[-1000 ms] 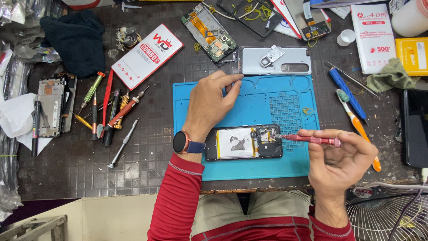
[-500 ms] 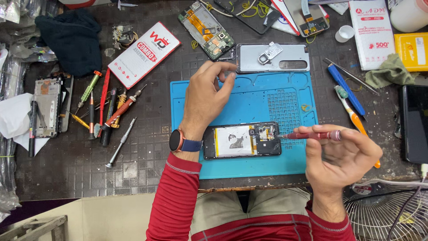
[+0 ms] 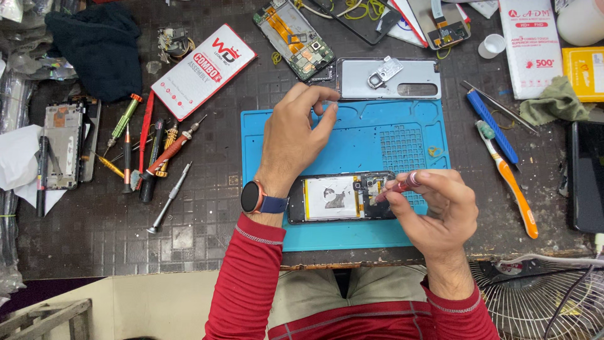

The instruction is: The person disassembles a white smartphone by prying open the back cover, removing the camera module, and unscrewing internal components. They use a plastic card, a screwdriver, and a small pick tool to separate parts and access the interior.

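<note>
An opened phone (image 3: 343, 197) with its back off lies on a blue work mat (image 3: 352, 135), showing a white battery and dark board. My right hand (image 3: 434, 211) holds a red screwdriver (image 3: 398, 186), its tip down on the phone's right end. My left hand (image 3: 296, 135), with a watch on the wrist, reaches to the mat's far edge; its fingertips pinch together there, near a grey back cover (image 3: 390, 79). Whether something tiny sits between the fingers is too small to tell.
Several screwdrivers (image 3: 151, 157) lie left of the mat, beside a phone frame (image 3: 61, 146) and a dark cloth (image 3: 94, 47). A red-and-white box (image 3: 204, 69), another opened phone (image 3: 294, 38), a blue tool (image 3: 492, 124), an orange toothbrush (image 3: 509, 176) and a fan grille (image 3: 541, 302) surround it.
My left hand has moved from the phone up to the mat's far edge. My right hand has turned the screwdriver from lying level to tip-down on the phone.
</note>
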